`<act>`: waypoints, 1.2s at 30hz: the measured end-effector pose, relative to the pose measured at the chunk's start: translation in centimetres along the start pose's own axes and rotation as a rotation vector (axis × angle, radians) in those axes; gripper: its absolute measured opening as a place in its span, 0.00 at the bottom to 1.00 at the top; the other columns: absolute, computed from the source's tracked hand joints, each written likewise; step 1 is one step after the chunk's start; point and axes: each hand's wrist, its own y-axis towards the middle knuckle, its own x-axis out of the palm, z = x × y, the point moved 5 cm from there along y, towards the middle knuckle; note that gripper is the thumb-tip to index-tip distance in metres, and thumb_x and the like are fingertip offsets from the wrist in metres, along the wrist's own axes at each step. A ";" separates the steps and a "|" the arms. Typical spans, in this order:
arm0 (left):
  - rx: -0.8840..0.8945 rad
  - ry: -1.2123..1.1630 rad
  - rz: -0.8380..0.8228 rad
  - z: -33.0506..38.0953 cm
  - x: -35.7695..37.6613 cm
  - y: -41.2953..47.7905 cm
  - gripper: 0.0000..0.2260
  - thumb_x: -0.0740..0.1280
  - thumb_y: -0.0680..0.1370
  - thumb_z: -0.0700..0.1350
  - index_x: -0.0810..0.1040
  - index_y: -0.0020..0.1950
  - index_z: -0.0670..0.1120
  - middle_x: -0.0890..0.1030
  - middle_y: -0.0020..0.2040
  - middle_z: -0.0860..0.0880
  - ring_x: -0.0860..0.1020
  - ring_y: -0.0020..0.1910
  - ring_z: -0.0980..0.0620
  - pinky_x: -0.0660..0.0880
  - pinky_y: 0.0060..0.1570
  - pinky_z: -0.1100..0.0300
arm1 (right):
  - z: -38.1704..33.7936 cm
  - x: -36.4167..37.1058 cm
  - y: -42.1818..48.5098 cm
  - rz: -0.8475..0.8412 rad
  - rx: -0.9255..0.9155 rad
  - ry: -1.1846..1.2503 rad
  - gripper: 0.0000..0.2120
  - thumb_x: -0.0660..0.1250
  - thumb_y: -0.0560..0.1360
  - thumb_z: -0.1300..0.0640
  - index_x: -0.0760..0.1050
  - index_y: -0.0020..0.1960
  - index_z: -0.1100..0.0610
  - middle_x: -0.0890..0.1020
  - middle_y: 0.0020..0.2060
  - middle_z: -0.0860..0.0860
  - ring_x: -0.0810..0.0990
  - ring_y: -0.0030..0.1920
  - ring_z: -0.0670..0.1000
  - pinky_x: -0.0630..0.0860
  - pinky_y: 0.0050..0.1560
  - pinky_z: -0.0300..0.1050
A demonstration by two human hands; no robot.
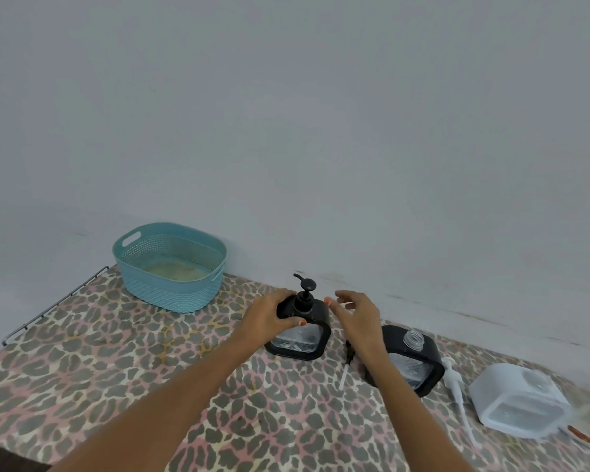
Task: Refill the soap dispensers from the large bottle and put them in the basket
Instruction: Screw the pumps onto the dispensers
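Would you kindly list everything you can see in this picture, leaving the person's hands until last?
basket: one, teal, back left of the table
capped dispenser: one, black frame, black pump fitted, table centre
open dispenser: one, black frame, bare threaded neck, right of the capped one
black pump: one, black head with white tube, lying between the two dispensers
white pump: one, white, lying between the open dispenser and the large bottle
large bottle: one, translucent white, far right
orange-red object: one, right edge, cannot identify
table cover: one, leopard print, spread over the table
wire rack: one, grey metal, table's left edge
left hand: grips the capped dispenser's top
right hand: fingers spread beside the capped dispenser, contact unclear
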 end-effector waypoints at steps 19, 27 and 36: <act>-0.013 -0.009 -0.005 -0.2 0.0 0.1 0.21 0.73 0.70 0.48 0.75 0.62 0.49 0.80 0.56 0.50 0.77 0.55 0.52 0.74 0.57 0.54 | 4.9 3.3 2.7 -0.298 0.022 -1.323 0.05 0.61 0.76 0.60 0.70 0.42 0.53 0.65 0.27 0.47 0.70 0.33 0.48 0.66 0.56 0.46; -0.012 -0.002 -0.005 0.0 -0.1 -0.1 0.21 0.73 0.70 0.48 0.75 0.61 0.49 0.80 0.56 0.49 0.77 0.55 0.51 0.74 0.57 0.54 | 4.5 3.3 2.8 -0.215 0.056 -1.236 0.08 0.61 0.76 0.59 0.69 0.55 0.58 0.80 0.46 0.47 0.79 0.47 0.48 0.67 0.46 0.41; -0.051 0.042 -0.031 0.7 0.0 -0.4 0.22 0.72 0.71 0.47 0.71 0.64 0.46 0.76 0.60 0.47 0.75 0.59 0.49 0.71 0.59 0.56 | -0.2 -1.9 2.8 0.050 0.083 -0.710 0.14 0.61 0.76 0.53 0.64 0.56 0.61 0.77 0.39 0.54 0.73 0.35 0.54 0.66 0.34 0.42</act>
